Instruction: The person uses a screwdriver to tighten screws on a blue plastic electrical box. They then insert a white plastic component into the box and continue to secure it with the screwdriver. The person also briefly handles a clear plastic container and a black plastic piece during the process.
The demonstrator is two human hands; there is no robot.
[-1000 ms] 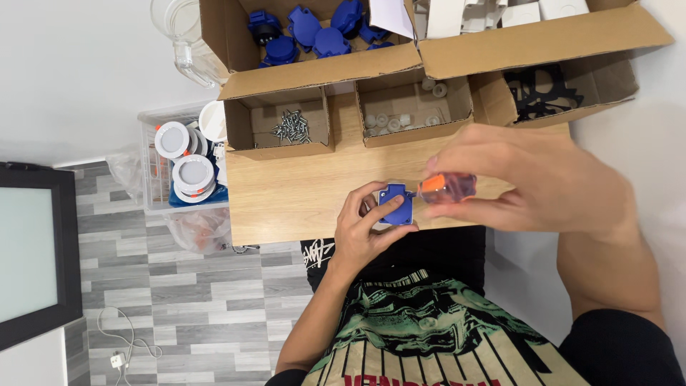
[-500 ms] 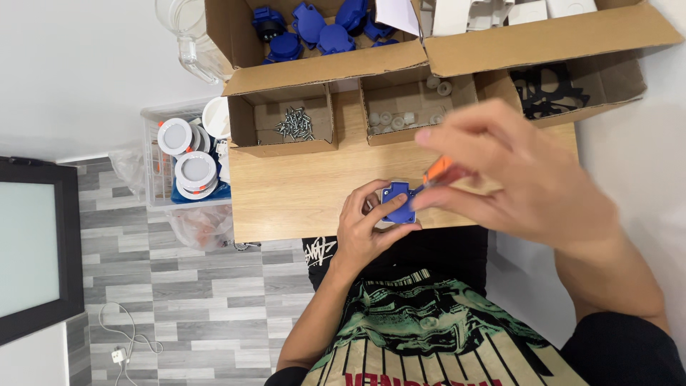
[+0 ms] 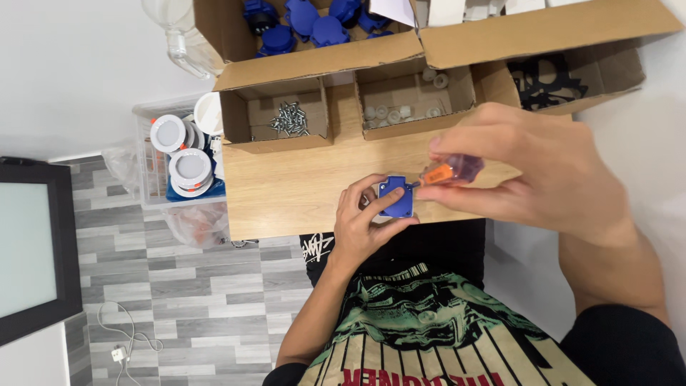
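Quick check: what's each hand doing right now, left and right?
Left hand: closed around a small blue part.
Right hand: closed on an orange-handled screwdriver.

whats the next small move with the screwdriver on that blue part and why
Probably keep the screwdriver pressed in and turn it: its tip already meets the top right corner of the blue part, the left hand grips that part above the wooden table, and the right hand holds the handle.

The right hand [image 3: 529, 168] now sits higher and further right than a second ago, so the orange screwdriver [image 3: 446, 172] shows more fully, lying nearly level. Its tip meets the blue part's [image 3: 396, 196] top corner instead of being hidden.
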